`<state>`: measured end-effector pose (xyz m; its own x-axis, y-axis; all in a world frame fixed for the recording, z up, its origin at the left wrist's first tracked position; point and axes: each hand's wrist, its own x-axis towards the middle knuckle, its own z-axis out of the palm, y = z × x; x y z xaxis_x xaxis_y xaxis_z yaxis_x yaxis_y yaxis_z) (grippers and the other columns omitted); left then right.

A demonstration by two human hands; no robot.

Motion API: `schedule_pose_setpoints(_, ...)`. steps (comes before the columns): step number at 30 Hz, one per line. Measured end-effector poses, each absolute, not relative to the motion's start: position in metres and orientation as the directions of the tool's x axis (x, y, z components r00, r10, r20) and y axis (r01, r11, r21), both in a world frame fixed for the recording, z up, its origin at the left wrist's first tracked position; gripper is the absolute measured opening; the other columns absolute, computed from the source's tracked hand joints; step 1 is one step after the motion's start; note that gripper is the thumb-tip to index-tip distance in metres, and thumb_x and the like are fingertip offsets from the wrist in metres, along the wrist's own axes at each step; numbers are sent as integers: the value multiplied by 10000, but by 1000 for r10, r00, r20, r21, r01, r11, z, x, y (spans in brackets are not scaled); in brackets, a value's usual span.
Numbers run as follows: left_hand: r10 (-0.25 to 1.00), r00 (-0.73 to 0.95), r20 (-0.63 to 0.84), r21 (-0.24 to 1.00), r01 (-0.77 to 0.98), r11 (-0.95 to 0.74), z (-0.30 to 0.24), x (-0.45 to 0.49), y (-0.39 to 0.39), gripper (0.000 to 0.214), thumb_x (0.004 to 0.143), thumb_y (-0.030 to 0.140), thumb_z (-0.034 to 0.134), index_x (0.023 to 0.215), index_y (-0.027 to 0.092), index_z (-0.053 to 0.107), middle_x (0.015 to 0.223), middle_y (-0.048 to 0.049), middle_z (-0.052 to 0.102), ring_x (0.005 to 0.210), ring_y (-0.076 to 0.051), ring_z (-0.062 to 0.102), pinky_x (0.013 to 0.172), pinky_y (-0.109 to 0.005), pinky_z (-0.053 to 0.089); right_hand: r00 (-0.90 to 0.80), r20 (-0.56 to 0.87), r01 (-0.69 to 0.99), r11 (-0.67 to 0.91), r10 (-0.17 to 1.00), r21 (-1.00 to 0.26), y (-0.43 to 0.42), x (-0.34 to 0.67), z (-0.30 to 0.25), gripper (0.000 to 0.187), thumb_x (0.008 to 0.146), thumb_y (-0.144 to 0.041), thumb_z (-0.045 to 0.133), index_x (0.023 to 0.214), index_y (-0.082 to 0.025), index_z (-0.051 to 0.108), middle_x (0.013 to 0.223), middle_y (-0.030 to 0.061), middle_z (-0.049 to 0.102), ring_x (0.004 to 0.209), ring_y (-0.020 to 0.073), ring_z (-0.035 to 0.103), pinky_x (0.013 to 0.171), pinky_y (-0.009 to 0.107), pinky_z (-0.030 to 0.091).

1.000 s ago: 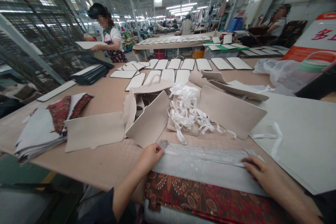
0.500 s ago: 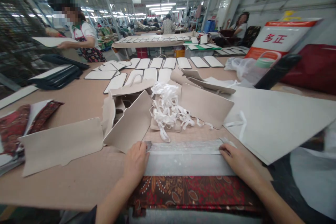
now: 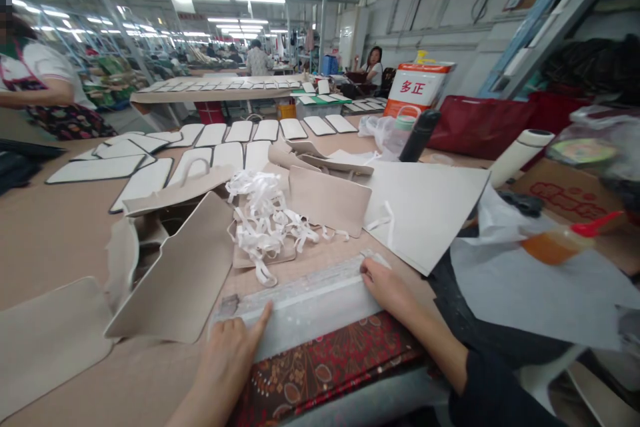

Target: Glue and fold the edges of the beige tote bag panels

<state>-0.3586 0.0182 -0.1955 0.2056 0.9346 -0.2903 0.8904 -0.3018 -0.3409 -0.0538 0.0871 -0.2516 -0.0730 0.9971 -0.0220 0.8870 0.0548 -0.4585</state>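
Observation:
A pale grey strip (image 3: 310, 310) with a white band and a worn, streaky far edge lies on the table in front of me. Along its near side runs dark red and brown patterned fabric (image 3: 335, 360). My left hand (image 3: 233, 343) is at the strip's left end, fingers bent over the edge and thumb laid along the surface. At the opposite end, my right hand (image 3: 383, 280) pinches the far corner between thumb and fingers. Just beyond the strip is a tangled heap of white tape (image 3: 270, 213). The undersides of my fingers are hidden.
Beige bag pieces (image 3: 175, 273) lie to the left and behind the tape. A large off-white sheet (image 3: 425, 207) is at right, near a black bottle (image 3: 420, 135), a white flask (image 3: 523, 153) and an orange glue bottle (image 3: 555, 243). White panels (image 3: 227, 157) line the table's back; a co-worker (image 3: 45, 80) stands left.
My view has turned to the right, and the strip now lies slanted across it. My left thumb has stretched out onto the strip; my right hand stays at the right end.

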Motion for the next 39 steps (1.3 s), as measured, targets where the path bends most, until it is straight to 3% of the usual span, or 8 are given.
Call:
schedule_pose_setpoints(9, 908, 199, -370, -391, 853, -346, -189, -345, 24, 661, 795, -34, 276, 1343, 333, 325, 867, -154, 657, 788, -295, 628, 678, -399, 440, 0, -24, 857, -12, 1000, -515, 94, -23, -243, 136, 779, -115, 422, 834, -159, 539, 791, 39, 606, 750, 149, 568, 677, 238, 392)
schedule_pose_setpoints(19, 917, 205, -343, -434, 831, -349, -199, -348, 25, 677, 786, -34, 279, 1350, 338, 300, 828, -130, 657, 772, -270, 632, 673, -372, 425, 30, -11, 871, -31, 999, -491, 98, -21, -246, 160, 746, -71, 451, 831, -175, 538, 788, 27, 590, 751, 149, 538, 678, 238, 370)
schedule_pose_setpoints(23, 916, 222, -335, -356, 870, -341, -197, -351, 27, 638, 785, -11, 312, 1336, 308, 357, 861, -142, 649, 789, -271, 617, 700, -390, 421, 29, -23, 880, -36, 999, -474, 105, -4, -249, 161, 726, -87, 493, 858, -169, 536, 742, 14, 580, 699, 151, 538, 645, 240, 381)
schedule_pose_setpoints(26, 909, 280, -309, -268, 891, -366, -190, -342, 33, 562, 777, -4, 328, 1267, 227, 479, 985, -163, 620, 897, -281, 579, 752, -410, 420, 52, 36, 898, -31, 998, -439, 102, -4, -244, 215, 759, -48, 400, 890, -140, 544, 818, 78, 584, 794, 190, 540, 717, 291, 396)
schedule_pose_setpoints(29, 876, 364, -317, -183, 883, -433, -189, -314, 41, 513, 787, -6, 306, 1226, 163, 509, 1118, -159, 568, 992, -278, 531, 790, -401, 426, -47, 133, 905, 98, 990, -414, 82, -35, -237, 271, 805, -51, 346, 934, -148, 564, 970, 117, 577, 955, 215, 499, 853, 338, 367)
schedule_pose_setpoints(32, 833, 482, -272, -94, 848, -521, -198, -284, 45, 520, 820, 11, 275, 1296, 168, 415, 1227, -137, 502, 1045, -255, 496, 817, -379, 434, -436, 247, 777, 500, 866, -381, 60, -73, -237, 317, 811, -56, 383, 1029, -196, 567, 1101, 81, 573, 1036, 199, 484, 906, 334, 372)
schedule_pose_setpoints(34, 829, 497, -257, -70, 846, -528, -206, -278, 43, 477, 832, 27, 276, 1248, 163, 465, 1228, -131, 498, 1047, -253, 487, 824, -380, 436, -566, 273, 690, 628, 778, -359, 52, -81, -241, 346, 807, -58, 406, 1082, -205, 555, 1133, 74, 575, 1054, 198, 489, 906, 344, 393)
schedule_pose_setpoints(39, 886, 349, -306, -70, 920, -387, -213, -321, 34, 502, 787, -34, 275, 1211, 116, 499, 1247, -138, 490, 1102, -209, 468, 912, -324, 397, -478, 203, 781, 519, 855, -348, 59, -29, -246, 361, 821, -37, 374, 1093, -179, 563, 1138, 75, 580, 1055, 184, 504, 913, 298, 399)
